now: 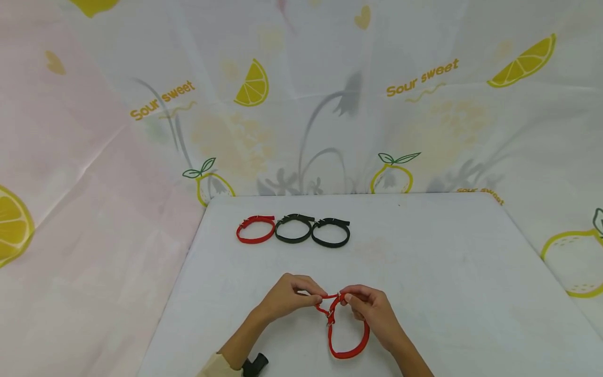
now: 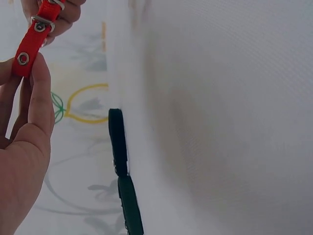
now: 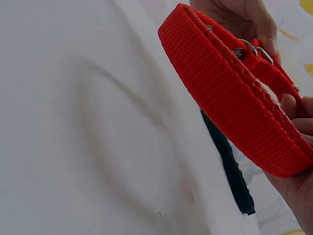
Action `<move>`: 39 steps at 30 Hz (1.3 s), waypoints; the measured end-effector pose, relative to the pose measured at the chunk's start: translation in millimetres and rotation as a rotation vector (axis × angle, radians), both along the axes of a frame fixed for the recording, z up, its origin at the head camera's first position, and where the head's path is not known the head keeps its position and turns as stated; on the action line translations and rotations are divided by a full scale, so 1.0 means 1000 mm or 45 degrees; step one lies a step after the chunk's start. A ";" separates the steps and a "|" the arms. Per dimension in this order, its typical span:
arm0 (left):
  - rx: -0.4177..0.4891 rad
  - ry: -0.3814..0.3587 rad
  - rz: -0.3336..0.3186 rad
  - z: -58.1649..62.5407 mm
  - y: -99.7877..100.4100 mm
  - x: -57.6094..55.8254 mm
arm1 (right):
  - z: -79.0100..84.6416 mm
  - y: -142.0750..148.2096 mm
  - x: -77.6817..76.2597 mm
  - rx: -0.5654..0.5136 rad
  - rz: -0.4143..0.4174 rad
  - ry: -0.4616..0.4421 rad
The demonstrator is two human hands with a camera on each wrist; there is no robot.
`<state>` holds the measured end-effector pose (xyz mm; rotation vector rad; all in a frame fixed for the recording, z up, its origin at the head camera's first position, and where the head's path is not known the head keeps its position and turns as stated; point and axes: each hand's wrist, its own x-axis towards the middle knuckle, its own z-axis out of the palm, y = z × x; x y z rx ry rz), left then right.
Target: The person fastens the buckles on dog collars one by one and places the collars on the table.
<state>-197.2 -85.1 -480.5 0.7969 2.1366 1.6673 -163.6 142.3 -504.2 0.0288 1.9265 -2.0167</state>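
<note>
A red collar (image 1: 348,355) of woven webbing hangs in a loop between both hands, above the near part of the table. My left hand (image 1: 287,297) pinches the collar's free end between thumb and fingers. Metal eyelets (image 2: 23,58) show in that end, and a metal buckle (image 2: 43,22) sits just beyond them in the left wrist view. On the other side, my right hand (image 1: 374,310) grips the strap near the buckle with thumb and forefinger. In the right wrist view the wide webbing (image 3: 230,93) covers part of the right hand's fingers.
Toward the back of the white table (image 1: 447,272) lie a second red collar (image 1: 255,241) and two dark collars, one (image 1: 293,241) beside the other (image 1: 331,245), in a row. A lemon-print cloth (image 1: 301,104) hangs behind. A black object (image 1: 256,365) is by the left wrist.
</note>
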 end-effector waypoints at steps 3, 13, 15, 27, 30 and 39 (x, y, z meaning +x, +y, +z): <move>0.000 0.013 -0.014 0.009 0.002 0.002 | 0.000 0.000 0.000 0.008 0.002 0.012; -0.003 -0.010 -0.049 -0.009 0.002 -0.003 | -0.002 -0.001 0.002 0.187 -0.006 0.015; -0.014 -0.019 -0.068 -0.014 0.001 -0.005 | -0.003 -0.001 0.003 0.244 0.019 0.039; 0.101 -0.011 -0.146 -0.014 0.001 -0.005 | -0.001 0.002 0.002 0.277 0.055 0.107; 0.136 0.010 -0.173 -0.005 0.004 -0.003 | -0.002 0.002 0.001 0.261 0.054 0.103; 0.077 -0.052 0.004 0.004 0.010 0.004 | 0.002 0.003 -0.001 0.197 -0.036 0.054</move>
